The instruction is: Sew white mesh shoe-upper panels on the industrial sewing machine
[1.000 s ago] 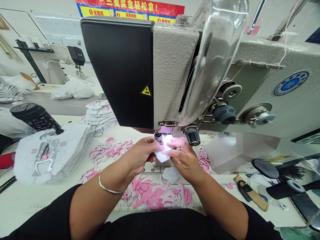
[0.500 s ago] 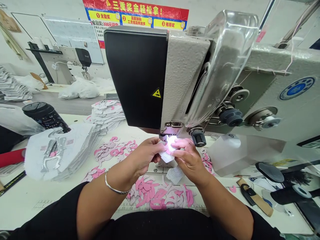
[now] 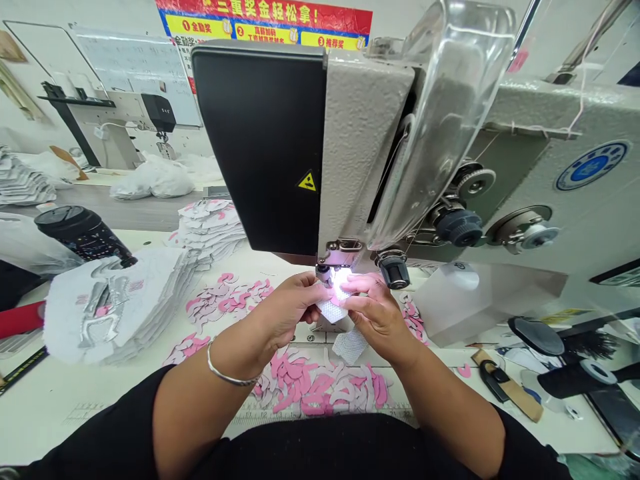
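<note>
Under the lit needle area of a sewing machine, a white textured fabric piece with a bit of pink on it lies between my hands. My left hand pinches its left edge with thumb and fingers. From the other side, the fingers of my right hand press and grip the same piece close to the presser foot. A second white textured flap hangs below my right hand; whether it joins the held piece is hidden. Glare washes out the stitching spot.
Loose pink and white cutouts lie in front of the machine, with more to its left. Stacked white shoe-upper pieces and a black tumbler stand at left. A thread spool and a tan strap lie at right.
The view has shifted slightly, so the machine and background sit a little further left and higher. Both hands keep nearly the same hold on the fabric piece.
</note>
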Tool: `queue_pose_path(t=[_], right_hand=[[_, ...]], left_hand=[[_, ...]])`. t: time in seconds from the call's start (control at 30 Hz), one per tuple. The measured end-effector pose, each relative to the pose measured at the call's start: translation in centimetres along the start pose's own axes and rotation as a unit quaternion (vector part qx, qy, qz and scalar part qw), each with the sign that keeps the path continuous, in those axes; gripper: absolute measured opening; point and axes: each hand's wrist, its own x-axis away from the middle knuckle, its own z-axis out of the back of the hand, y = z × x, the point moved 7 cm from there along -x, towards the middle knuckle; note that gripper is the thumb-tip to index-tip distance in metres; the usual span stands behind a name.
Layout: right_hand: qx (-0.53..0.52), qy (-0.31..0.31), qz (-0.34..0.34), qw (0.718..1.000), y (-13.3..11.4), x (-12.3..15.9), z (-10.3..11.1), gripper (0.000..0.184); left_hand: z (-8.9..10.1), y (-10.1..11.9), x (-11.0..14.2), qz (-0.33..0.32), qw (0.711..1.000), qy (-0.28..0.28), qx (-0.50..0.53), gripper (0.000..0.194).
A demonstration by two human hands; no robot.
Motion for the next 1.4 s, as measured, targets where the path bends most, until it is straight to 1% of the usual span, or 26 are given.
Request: queue_pose_path(t=[0.17, 0.37, 0.47, 0.63, 0.8, 1.1, 1.27, 1.4], right_hand=[[0.008, -0.010, -0.006, 1.000, 0.2, -0.2, 0.0, 0.021], [-0.022, -0.016, 0.002, 1.000, 0.4, -0.5, 0.2, 0.021], [-0.002, -0.024, -0.007, 1.000, 0.8, -0.3, 0.1, 0.021], [0.023, -0.016, -0.026, 0.999, 1.3, -0.1, -0.2, 0.021], [0.015, -0.012, -0.021, 1.000, 0.7, -0.4, -0.2, 0.023], [0.054, -0.008, -0.019, 0.998, 0.5, -0.3, -0.2, 0.023], [0.081, -0.006, -0.023, 0.996, 0.3, -0.2, -0.3, 0.025], [0.133, 0.018, -0.031, 0.990, -0.6, -0.3, -0.3, 0.026]], left_hand=[[0.1, -0.3, 0.0, -0.004, 1.000, 0.004, 0.005, 0.017], [-0.1, -0.6, 0.4, -0.007, 1.000, 0.005, -0.021, 0.020], [-0.2, -0.7, 0.6, -0.001, 0.999, 0.010, -0.034, 0.021], [-0.2, -0.6, 0.5, -0.008, 1.000, 0.021, -0.020, 0.018], [-0.1, -0.4, 0.5, -0.007, 1.000, 0.024, -0.012, 0.014], [-0.1, -0.3, 0.4, -0.018, 1.000, 0.008, -0.013, 0.014], [0.5, -0.5, -0.1, -0.021, 1.000, 0.019, 0.000, 0.017], [1.3, -0.6, -1.0, -0.018, 1.000, 0.023, 0.007, 0.014]])
